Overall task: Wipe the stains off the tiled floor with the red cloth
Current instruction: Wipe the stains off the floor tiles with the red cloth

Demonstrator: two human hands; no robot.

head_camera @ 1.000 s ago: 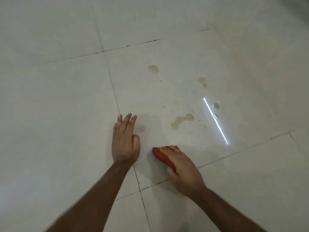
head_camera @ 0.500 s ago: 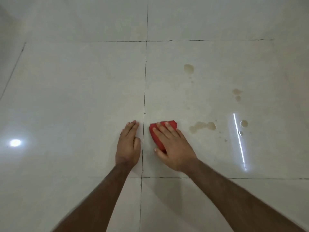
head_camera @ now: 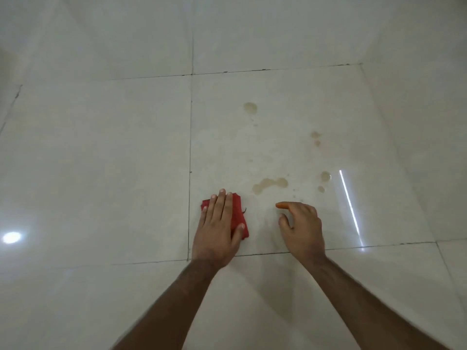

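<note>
The folded red cloth [head_camera: 238, 213] lies flat on the pale tiled floor [head_camera: 101, 160]. My left hand [head_camera: 219, 227] presses on it with straight fingers, thumb across its right edge. My right hand [head_camera: 302, 227] is to the right of the cloth, off it, fingers loosely bent and holding nothing. Brownish stains mark the tile beyond both hands: a long blotch [head_camera: 269, 185], a round spot [head_camera: 250, 107] farther away, a small pair [head_camera: 316, 137] and drops [head_camera: 325, 176] to the right.
Dark grout lines [head_camera: 190, 160] cross the floor; one runs just left of the cloth, another just behind my wrists. A bright light streak [head_camera: 350, 205] reflects at the right and a round glare [head_camera: 11, 237] at the left.
The cloth has passed from my right hand to my left. My left hand moved right across the grout line onto it. My right hand let go and moved right.
</note>
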